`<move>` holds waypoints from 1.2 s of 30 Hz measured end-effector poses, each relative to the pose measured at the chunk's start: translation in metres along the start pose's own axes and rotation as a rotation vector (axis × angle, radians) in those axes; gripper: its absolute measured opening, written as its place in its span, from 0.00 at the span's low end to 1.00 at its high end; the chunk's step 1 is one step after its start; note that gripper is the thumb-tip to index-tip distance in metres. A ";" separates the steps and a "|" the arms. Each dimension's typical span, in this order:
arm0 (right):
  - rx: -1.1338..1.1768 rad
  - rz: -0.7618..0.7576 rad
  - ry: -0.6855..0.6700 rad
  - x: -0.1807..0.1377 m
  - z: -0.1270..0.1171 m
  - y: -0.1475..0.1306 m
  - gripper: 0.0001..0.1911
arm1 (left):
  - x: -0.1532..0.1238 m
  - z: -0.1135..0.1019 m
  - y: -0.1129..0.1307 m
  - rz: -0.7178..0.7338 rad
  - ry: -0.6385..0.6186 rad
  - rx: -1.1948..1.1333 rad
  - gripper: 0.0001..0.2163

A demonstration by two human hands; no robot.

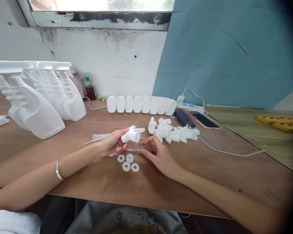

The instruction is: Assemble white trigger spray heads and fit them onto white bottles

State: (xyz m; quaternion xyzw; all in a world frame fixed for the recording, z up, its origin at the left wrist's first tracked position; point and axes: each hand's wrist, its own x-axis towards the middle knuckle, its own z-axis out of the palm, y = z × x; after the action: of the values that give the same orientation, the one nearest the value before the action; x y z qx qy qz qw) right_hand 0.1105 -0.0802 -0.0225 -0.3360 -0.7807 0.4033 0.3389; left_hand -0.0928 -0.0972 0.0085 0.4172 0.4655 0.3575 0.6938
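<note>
Spray head (132,135) | left hand (113,142): grip holding it | right hand (160,156): narrow, on clear tube (133,150)

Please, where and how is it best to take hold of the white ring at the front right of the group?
Pinch the ring by its outer edge, probably from above and from the right: it lies flat and looks thin, a second ring sits close on its left, and its right side is free.
</note>
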 end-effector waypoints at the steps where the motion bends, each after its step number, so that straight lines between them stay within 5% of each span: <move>1: -0.055 -0.055 0.037 0.000 0.000 -0.001 0.11 | -0.001 0.001 0.000 -0.012 -0.012 0.021 0.17; 7: -0.491 -0.517 0.254 -0.002 -0.001 -0.006 0.20 | -0.007 0.009 -0.002 0.001 -0.116 0.110 0.18; 15: -0.509 -0.740 0.168 0.002 -0.007 -0.008 0.14 | -0.003 0.007 -0.011 -0.058 -0.279 0.135 0.20; 23: -0.506 -0.424 0.485 0.025 -0.042 -0.012 0.12 | -0.002 0.005 -0.003 -0.028 -0.210 0.131 0.18; 30: -0.571 0.122 0.462 0.098 -0.110 -0.007 0.17 | -0.002 0.005 -0.005 0.009 -0.175 0.156 0.14; 36: -0.894 0.261 0.346 0.143 -0.115 0.010 0.19 | -0.004 0.006 -0.005 0.047 -0.183 0.150 0.13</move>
State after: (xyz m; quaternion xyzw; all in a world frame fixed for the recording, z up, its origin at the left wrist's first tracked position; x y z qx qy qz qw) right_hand 0.1273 0.0849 0.0568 -0.6055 -0.7610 0.0063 0.2327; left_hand -0.0876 -0.1043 0.0063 0.5097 0.4159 0.2983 0.6916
